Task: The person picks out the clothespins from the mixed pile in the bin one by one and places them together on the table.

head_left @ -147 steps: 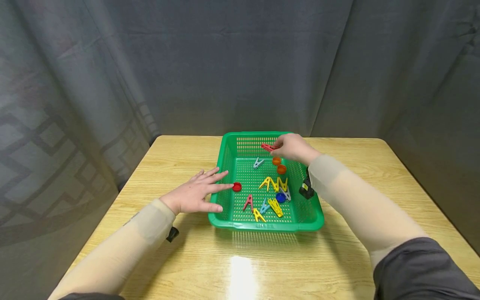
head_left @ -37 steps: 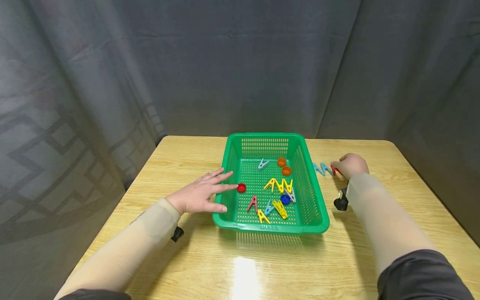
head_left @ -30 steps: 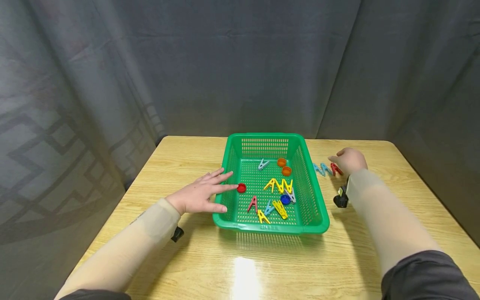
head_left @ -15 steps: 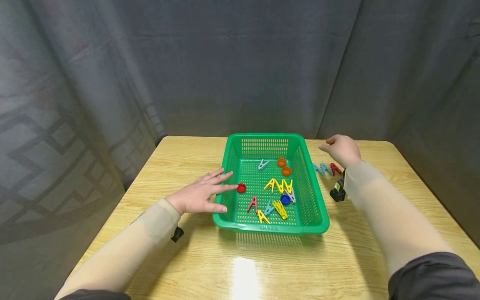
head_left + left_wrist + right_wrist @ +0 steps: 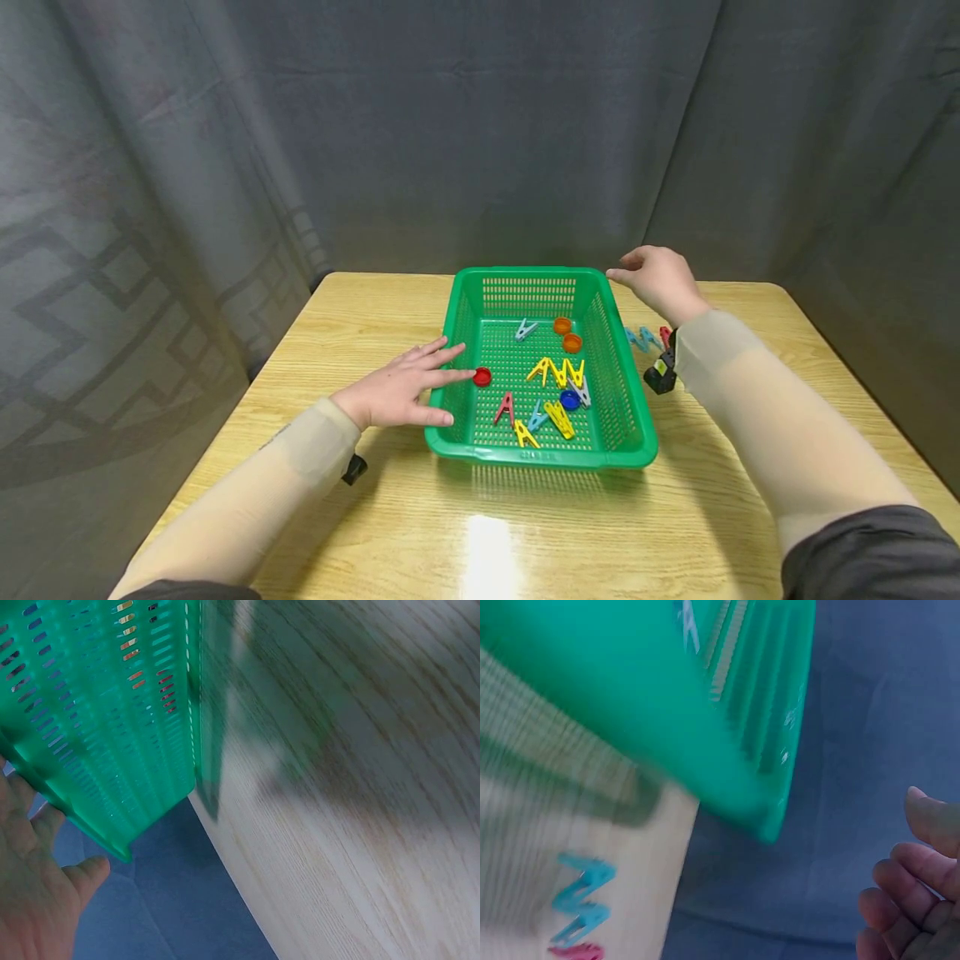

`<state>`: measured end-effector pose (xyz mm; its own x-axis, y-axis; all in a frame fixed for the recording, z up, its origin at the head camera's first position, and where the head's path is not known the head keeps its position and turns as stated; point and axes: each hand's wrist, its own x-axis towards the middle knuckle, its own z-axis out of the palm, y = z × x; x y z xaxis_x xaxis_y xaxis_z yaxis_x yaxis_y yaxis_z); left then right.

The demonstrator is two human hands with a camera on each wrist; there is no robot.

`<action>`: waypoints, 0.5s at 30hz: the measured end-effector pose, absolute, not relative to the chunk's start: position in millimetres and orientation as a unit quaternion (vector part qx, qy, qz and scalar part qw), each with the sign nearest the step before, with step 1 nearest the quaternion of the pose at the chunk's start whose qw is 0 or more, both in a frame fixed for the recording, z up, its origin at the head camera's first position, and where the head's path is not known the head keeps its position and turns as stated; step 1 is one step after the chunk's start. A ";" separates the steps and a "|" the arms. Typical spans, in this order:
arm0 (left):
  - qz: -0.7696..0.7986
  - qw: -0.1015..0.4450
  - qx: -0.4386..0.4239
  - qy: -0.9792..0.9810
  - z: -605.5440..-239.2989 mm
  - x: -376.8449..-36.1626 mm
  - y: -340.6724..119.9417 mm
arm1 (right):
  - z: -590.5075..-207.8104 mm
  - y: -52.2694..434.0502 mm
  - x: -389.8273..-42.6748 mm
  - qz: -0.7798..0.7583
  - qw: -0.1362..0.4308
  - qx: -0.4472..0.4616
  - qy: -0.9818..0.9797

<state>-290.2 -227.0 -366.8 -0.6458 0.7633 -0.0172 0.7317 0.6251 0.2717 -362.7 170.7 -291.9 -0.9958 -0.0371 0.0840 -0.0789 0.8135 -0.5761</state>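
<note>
My left hand point(image 5: 405, 387) lies with spread, straight fingers over the left rim of a green plastic basket point(image 5: 525, 458). Its fingertips are near a red bottle cap point(image 5: 482, 377) inside. My right hand point(image 5: 660, 279) hovers by the basket's back right corner, fingers loosely bent with nothing in them; the right wrist view shows the same hand point(image 5: 919, 892). In the basket lie several yellow clothespins point(image 5: 559, 419), a red clothespin point(image 5: 506, 409), a light blue clothespin point(image 5: 526, 329) and others. Right of the basket, two blue clothespins point(image 5: 649, 338) and a partly hidden red one point(image 5: 665, 336) lie in a row.
Two orange caps point(image 5: 572, 343) and a blue cap point(image 5: 570, 400) also lie in the basket. It stands on a wooden table point(image 5: 375, 517). A grey curtain point(image 5: 480, 150) hangs behind the table's far edge.
My right hand carried a red clothespin from the basket to the table on the right and released it beside the blue ones. It then rose back leftward toward the basket. The left hand stayed put.
</note>
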 end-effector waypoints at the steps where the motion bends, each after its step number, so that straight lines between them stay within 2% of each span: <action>1: 0.121 0.067 0.415 0.899 -366.7 -290.2 -227.0 | -289.8 166.4 -361.9 0.304 0.036 0.035 -0.951; 15: 0.127 0.064 0.412 0.900 -366.1 -289.9 -226.7 | -287.3 98.3 -356.6 0.288 0.029 0.106 -0.951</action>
<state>-289.9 -226.7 -366.1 -0.6524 0.7578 -0.0109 0.7251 0.6283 0.2820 -356.6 98.3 -287.3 -0.9761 -0.1842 0.1154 -0.2173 0.8121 -0.5416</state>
